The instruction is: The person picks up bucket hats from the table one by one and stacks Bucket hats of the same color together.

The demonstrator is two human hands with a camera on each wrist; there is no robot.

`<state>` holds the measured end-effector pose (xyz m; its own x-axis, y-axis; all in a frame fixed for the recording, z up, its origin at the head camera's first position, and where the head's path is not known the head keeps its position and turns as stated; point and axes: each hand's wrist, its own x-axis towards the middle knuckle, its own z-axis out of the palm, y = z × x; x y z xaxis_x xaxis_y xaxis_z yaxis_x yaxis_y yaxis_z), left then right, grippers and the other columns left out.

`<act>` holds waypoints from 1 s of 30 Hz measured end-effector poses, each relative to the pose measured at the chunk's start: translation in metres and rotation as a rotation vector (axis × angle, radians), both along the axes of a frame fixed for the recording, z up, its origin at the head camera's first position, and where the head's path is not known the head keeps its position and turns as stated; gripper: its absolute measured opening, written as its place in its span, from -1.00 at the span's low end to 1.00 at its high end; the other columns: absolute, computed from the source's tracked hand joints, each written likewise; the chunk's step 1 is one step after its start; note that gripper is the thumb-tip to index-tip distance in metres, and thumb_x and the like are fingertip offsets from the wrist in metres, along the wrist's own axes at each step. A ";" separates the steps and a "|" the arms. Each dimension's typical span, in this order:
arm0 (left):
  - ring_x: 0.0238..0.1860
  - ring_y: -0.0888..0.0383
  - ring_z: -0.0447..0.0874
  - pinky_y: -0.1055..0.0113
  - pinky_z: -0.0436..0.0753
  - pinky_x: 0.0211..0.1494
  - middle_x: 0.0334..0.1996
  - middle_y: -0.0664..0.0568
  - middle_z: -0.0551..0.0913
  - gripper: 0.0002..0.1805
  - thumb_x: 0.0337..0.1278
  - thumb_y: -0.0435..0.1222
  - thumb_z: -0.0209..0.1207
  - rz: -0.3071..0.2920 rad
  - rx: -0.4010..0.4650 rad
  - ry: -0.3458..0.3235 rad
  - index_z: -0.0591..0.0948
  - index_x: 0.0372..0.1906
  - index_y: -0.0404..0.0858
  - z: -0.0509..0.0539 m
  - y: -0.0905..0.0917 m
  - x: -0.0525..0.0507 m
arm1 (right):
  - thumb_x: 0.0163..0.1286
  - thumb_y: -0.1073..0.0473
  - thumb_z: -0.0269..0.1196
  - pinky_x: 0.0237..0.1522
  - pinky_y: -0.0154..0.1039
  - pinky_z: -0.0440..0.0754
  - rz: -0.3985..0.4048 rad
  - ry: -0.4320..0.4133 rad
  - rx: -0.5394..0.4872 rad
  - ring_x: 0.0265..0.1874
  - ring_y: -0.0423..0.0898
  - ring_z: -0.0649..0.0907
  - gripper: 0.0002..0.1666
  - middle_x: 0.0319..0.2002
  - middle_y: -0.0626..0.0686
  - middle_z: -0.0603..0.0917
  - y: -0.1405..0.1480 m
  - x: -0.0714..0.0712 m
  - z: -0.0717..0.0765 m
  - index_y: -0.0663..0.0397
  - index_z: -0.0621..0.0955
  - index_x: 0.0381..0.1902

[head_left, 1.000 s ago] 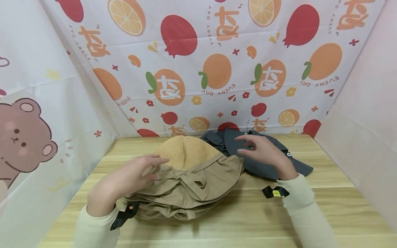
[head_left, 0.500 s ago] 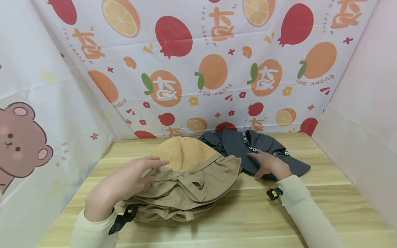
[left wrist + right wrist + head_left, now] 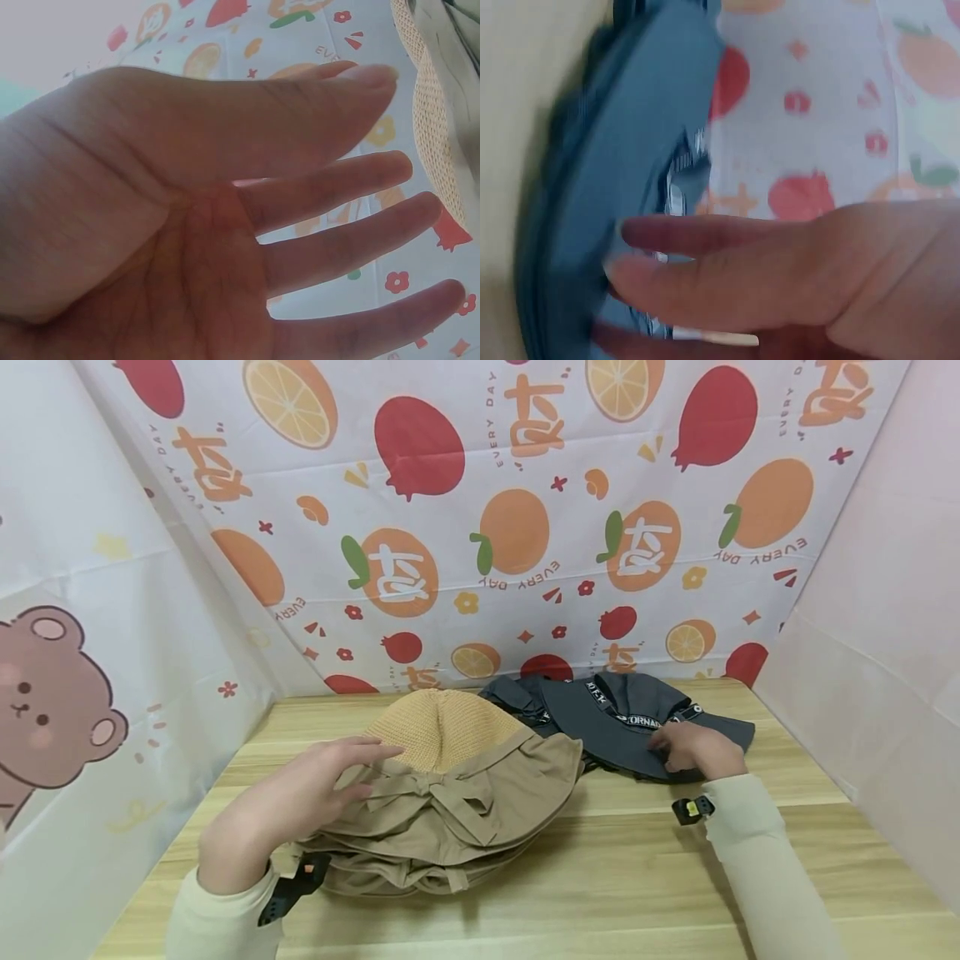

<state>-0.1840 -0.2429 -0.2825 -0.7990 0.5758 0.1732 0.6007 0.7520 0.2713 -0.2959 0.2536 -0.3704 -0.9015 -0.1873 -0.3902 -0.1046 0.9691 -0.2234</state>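
Observation:
A stack of tan hats (image 3: 480, 814) with a straw-yellow woven crown (image 3: 427, 727) and a cloth bow lies on the table. My left hand (image 3: 300, 797) is at the stack's left side with spread fingers and holds nothing; its palm (image 3: 217, 277) shows in the left wrist view. To the right lie dark grey hats (image 3: 600, 727) with a black-and-white lettered band. My right hand (image 3: 701, 752) is at the front brim of the top grey hat, its fingertips (image 3: 634, 274) on the brim. Whether they pinch the cloth or only touch it is unclear.
The hats lie on a light wood table (image 3: 585, 893). Behind it hangs a fruit-print cloth (image 3: 480, 527). A white cloth with a bear print (image 3: 60, 693) closes the left side, and a pale wall (image 3: 870, 677) stands at the right.
My right hand has come down onto the grey hat's brim and moved right along it. The grey hat has turned slightly, showing more of the lettered band. My left hand has barely moved.

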 end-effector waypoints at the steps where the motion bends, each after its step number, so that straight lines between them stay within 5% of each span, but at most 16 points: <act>1: 0.27 -0.22 0.64 -0.19 0.60 0.30 0.21 -0.15 0.70 -0.47 0.17 -0.46 0.38 0.002 0.001 0.003 0.64 0.28 -0.23 0.000 -0.001 0.000 | 0.35 0.35 0.31 0.21 0.31 0.58 0.014 -0.006 -0.017 0.32 0.39 0.51 -0.43 0.32 0.41 0.54 0.006 0.000 0.001 0.18 0.58 0.33; 6: 0.29 -0.24 0.63 -0.21 0.59 0.31 0.24 -0.18 0.68 -0.46 0.17 -0.43 0.39 0.030 -0.006 0.002 0.64 0.29 -0.21 0.001 -0.004 0.001 | 0.37 0.13 0.40 0.23 0.34 0.57 0.062 0.067 -0.037 0.29 0.44 0.53 -0.38 0.27 0.45 0.57 0.013 -0.005 -0.001 0.31 0.56 0.30; 13: 0.25 -0.20 0.66 -0.19 0.61 0.29 0.21 -0.15 0.70 -0.43 0.12 -0.47 0.40 0.005 0.004 -0.012 0.64 0.29 -0.23 0.000 -0.001 -0.001 | 0.42 0.06 0.37 0.30 0.45 0.46 0.094 0.232 -0.058 0.38 0.55 0.37 -0.25 0.40 0.56 0.34 -0.016 -0.019 -0.019 0.26 0.43 0.46; 18: 0.22 -0.18 0.68 -0.17 0.64 0.27 0.21 -0.16 0.70 -0.40 0.10 -0.48 0.41 -0.005 -0.011 -0.037 0.62 0.31 -0.23 -0.001 0.002 -0.002 | 0.47 0.02 0.32 0.33 0.43 0.44 0.091 0.160 -0.062 0.40 0.51 0.37 -0.30 0.40 0.54 0.35 -0.016 -0.021 -0.027 0.22 0.45 0.43; 30: 0.24 -0.20 0.66 -0.19 0.63 0.26 0.24 -0.19 0.67 -0.40 0.11 -0.48 0.41 0.011 -0.027 -0.057 0.62 0.31 -0.21 0.000 0.000 -0.001 | 0.28 -0.13 0.46 0.23 0.52 0.43 -0.019 -0.020 -0.063 0.41 0.57 0.31 -0.13 0.49 0.50 0.26 0.026 -0.009 -0.012 0.04 0.45 0.46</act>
